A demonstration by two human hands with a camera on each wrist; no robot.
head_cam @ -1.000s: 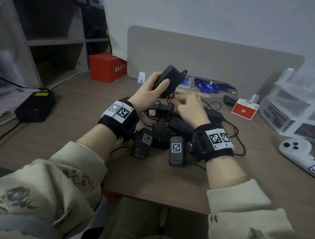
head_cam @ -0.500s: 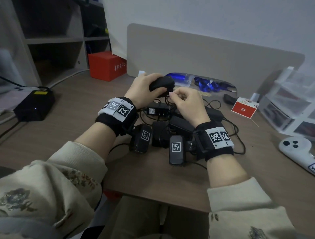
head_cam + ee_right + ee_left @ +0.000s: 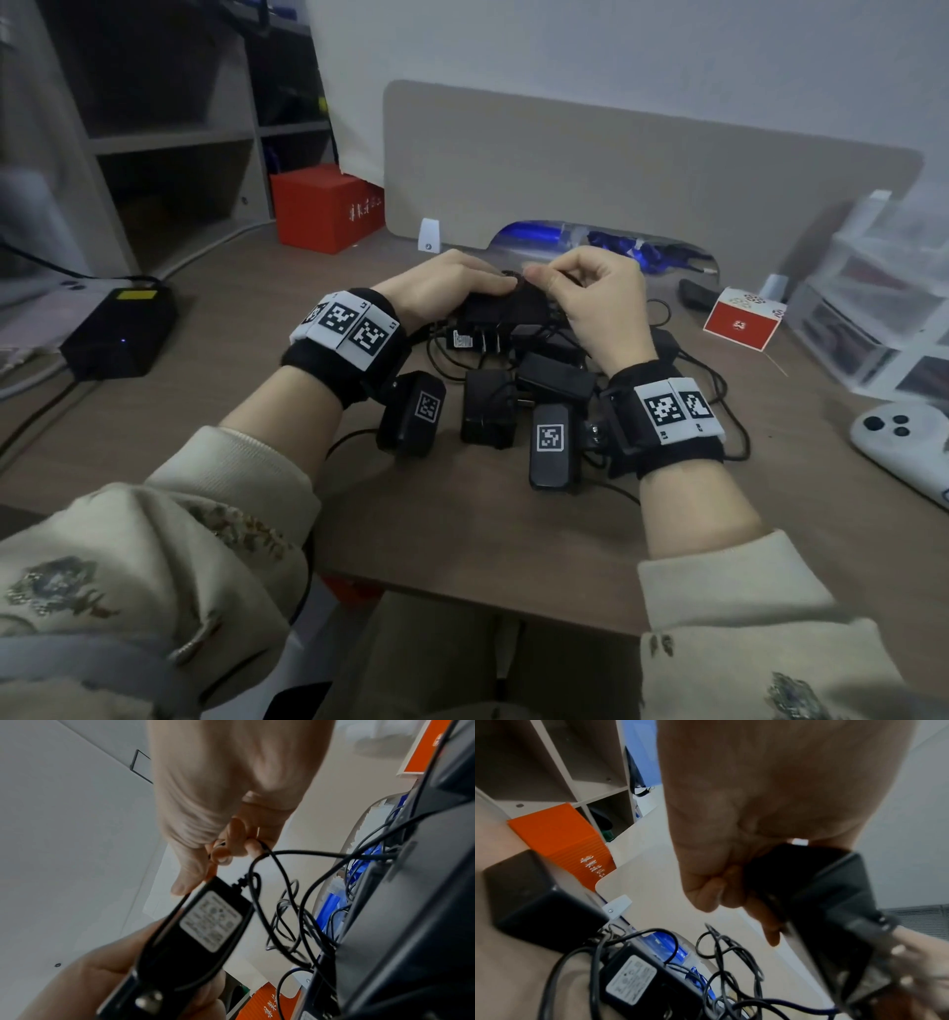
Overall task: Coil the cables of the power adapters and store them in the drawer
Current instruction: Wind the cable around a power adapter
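**Grip secure on adapter; cable pinched mid-wrap**

Held in the curled left hand [image 3: 447,288] is one black adapter [image 3: 195,933], raised just above the pile [image 3: 518,390] of loose adapters on the desk [image 3: 462,524]. Its thin cable [image 3: 277,882] is pinched between thumb and fingertips of the right hand [image 3: 595,303], near the adapter's top end. One strand is seen laid along the adapter's body. No drawer can be identified with certainty.

Risk noted: the free cable runs down into the tangle below. Should it be pulled taut, neighbouring adapters are likely to be dragged, or the wrap loosened.
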